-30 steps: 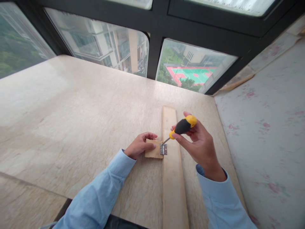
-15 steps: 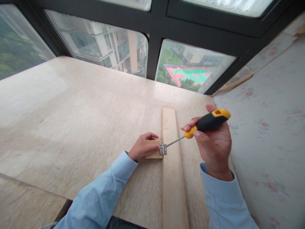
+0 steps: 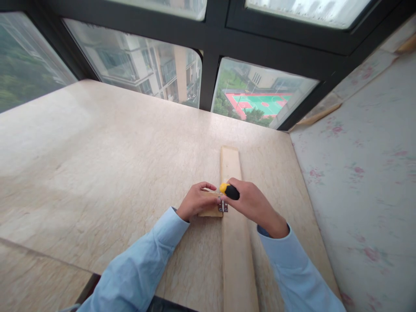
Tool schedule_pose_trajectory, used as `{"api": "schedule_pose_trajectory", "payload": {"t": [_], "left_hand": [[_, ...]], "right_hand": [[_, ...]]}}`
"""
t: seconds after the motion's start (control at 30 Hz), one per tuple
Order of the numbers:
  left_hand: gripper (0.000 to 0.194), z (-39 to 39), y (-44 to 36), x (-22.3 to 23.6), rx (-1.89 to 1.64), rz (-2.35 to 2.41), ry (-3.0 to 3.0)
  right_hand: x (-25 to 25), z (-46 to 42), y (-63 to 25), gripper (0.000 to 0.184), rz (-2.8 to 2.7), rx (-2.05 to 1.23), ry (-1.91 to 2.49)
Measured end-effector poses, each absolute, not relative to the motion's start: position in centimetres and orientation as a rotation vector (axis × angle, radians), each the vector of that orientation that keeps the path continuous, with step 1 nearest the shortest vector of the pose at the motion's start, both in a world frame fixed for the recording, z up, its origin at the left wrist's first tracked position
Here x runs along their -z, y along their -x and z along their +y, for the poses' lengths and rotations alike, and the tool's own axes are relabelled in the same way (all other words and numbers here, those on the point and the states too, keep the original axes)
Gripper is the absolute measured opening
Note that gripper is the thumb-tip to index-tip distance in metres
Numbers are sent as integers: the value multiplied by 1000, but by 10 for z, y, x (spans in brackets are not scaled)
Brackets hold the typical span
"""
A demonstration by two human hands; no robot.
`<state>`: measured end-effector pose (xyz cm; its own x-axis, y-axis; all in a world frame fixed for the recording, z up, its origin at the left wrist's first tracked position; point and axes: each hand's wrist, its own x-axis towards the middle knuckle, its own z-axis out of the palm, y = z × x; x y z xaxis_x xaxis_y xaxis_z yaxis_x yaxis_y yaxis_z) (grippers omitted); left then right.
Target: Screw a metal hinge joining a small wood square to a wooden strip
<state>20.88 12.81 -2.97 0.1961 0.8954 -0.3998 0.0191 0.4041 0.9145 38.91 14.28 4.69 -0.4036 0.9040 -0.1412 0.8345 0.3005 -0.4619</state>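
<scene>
My left hand (image 3: 196, 201) grips a small wooden block (image 3: 210, 212), its fingertips reaching the metal hinge (image 3: 224, 208). That hinge lies across the seam between the block and a long wooden board (image 3: 239, 260), one leaf on each. In my right hand (image 3: 253, 203), closed round the handle, is a black and yellow screwdriver (image 3: 232, 191) held over the hinge. The handle's end faces me, so the shaft and tip are hidden beneath it and my fingers. Part of the hinge's upper edge is covered too.
Under everything is a beige marble-patterned sill (image 3: 113, 173). A dark window frame (image 3: 211, 39) borders its far side. To the right rises a wall with flowered paper (image 3: 367, 195). A dark object (image 3: 169, 304) shows at the bottom edge.
My right hand has moved left with the screwdriver, from a slanted hold right of the board to a steep one over the hinge. My left hand stays on the block.
</scene>
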Motion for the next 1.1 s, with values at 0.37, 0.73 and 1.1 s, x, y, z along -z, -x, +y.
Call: {"api": "schedule_pose_trajectory", "payload": {"t": [0.37, 0.73, 1.1], "left_hand": [[53, 130, -207, 30, -766, 1204, -958], [55, 127, -209, 29, -783, 1245, -913], [50, 127, -211, 24, -759, 1336, -1021]], "right_hand": [[-36, 146, -385, 18, -2654, -563, 1710], [-33, 144, -387, 8, -2781, -487, 1546], [-29, 148, -392, 7, -2722, -704, 1428]]}}
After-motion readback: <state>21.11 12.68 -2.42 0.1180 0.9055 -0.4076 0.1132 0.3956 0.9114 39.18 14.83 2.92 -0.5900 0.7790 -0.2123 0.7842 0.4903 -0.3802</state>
